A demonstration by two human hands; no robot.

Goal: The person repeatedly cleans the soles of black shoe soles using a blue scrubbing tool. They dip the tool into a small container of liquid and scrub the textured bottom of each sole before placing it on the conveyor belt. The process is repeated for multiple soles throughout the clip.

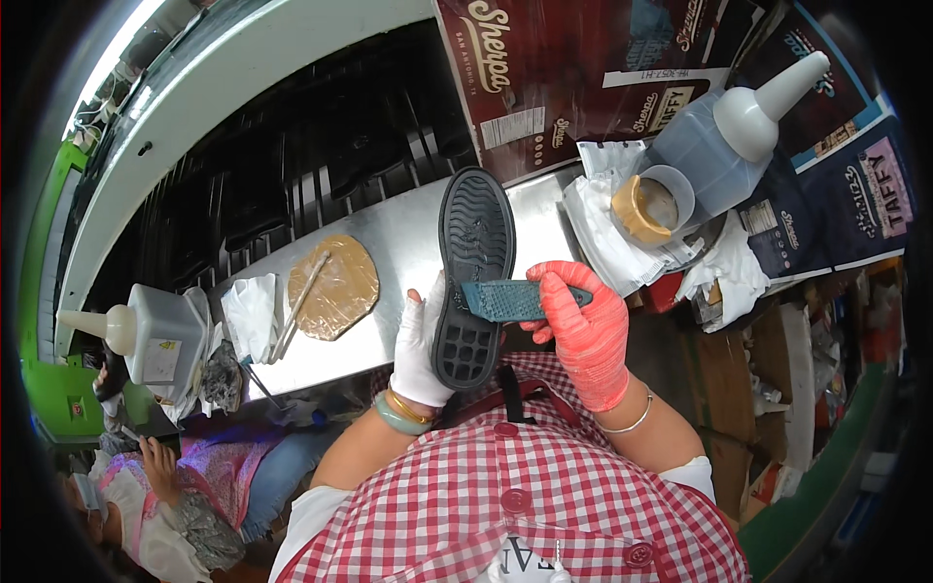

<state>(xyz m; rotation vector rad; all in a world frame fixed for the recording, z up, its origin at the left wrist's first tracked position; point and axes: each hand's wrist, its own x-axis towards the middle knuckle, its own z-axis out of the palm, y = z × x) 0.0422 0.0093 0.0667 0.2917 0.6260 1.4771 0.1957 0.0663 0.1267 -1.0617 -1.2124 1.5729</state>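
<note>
A black shoe sole (476, 219) stands upright before me, its inner face with wavy ridges and a square grid turned toward me. My left hand (420, 340), in a white glove with bare fingertips, is closed round its lower left edge. In a red glove, my right hand (583, 330) pinches a flat teal brush (515, 300) with a speckled side; its exact make is hard to tell. The brush's left end lies over the middle of the sole, touching or very close to it. The fingers behind the sole are partly hidden.
A metal ledge (398, 243) runs along a dark slatted conveyor (321, 146). On it lies a brown film-wrapped disc (340, 291) with a thin stick (303, 303). Spouted bottles stand left (165, 335) and right (695, 146), the right one beside a yellow-rimmed cup (641, 209). Another person (185, 496) sits lower left.
</note>
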